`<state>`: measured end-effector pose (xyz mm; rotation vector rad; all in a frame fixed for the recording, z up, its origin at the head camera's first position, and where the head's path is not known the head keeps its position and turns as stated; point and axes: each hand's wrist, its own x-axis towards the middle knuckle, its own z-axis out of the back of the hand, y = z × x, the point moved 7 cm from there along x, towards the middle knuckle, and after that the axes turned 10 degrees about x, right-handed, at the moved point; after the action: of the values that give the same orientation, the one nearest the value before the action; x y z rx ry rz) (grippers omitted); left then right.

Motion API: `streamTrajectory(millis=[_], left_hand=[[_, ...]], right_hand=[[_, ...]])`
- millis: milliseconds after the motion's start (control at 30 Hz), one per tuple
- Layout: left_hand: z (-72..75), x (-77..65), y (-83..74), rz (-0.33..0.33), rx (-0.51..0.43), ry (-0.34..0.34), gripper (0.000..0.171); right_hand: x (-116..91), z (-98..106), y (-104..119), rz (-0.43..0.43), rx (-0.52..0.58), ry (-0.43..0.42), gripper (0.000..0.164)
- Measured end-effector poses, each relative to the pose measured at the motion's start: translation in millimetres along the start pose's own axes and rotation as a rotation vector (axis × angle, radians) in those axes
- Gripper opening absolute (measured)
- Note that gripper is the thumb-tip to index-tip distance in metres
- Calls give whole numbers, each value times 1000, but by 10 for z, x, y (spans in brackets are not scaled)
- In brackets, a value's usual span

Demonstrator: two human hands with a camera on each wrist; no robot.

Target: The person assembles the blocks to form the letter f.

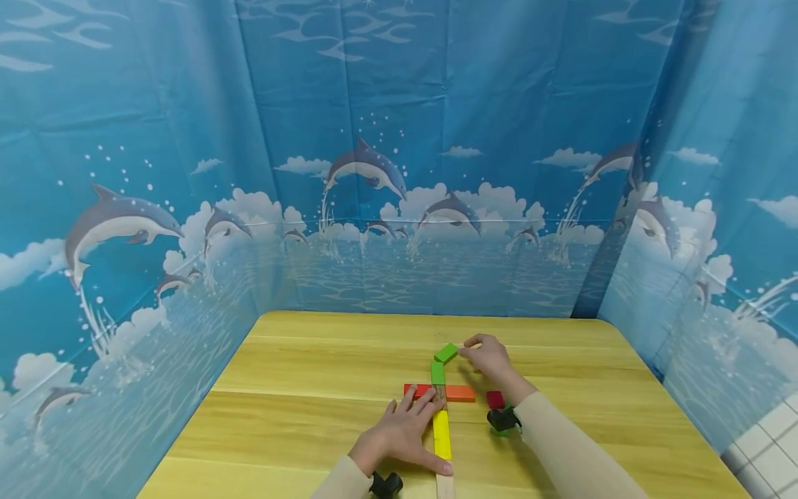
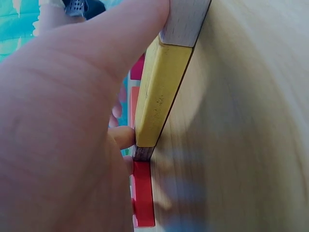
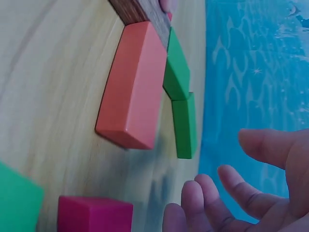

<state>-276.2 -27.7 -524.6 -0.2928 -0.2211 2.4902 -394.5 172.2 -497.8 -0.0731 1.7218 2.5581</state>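
My left hand [image 1: 402,431] lies spread over a row of blocks. Its thumb presses a pale wooden block [image 1: 445,487], with a yellow block [image 1: 441,438] under the palm's edge and fingertips at a dark brown block [image 3: 137,12]. A red block [image 2: 143,193] and an orange-red block [image 1: 461,394] extend to either side of the brown one. Beyond it, one green block [image 1: 438,373] runs straight and a second green block [image 1: 446,353] angles off to the right. My right hand [image 1: 489,357] hovers beside that angled block, fingers apart and holding nothing.
A crimson block [image 1: 495,400] and another green block [image 3: 17,200] sit on the wooden table [image 1: 312,388] below my right forearm. Blue dolphin-print curtains [image 1: 374,263] hang behind the table and along its sides. White tiles [image 1: 773,436] show at the lower right.
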Motion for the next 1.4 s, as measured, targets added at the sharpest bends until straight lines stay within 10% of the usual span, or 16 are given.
streamTrajectory(millis=[900,1400], left_hand=[[47,-89,-106,6,-15,2,105],[10,-70,-101,10,-11,8,107]], right_hand=[[-684,359,-170,187,-162,20,25],[-786,410,-340,127,-309,-5,39]])
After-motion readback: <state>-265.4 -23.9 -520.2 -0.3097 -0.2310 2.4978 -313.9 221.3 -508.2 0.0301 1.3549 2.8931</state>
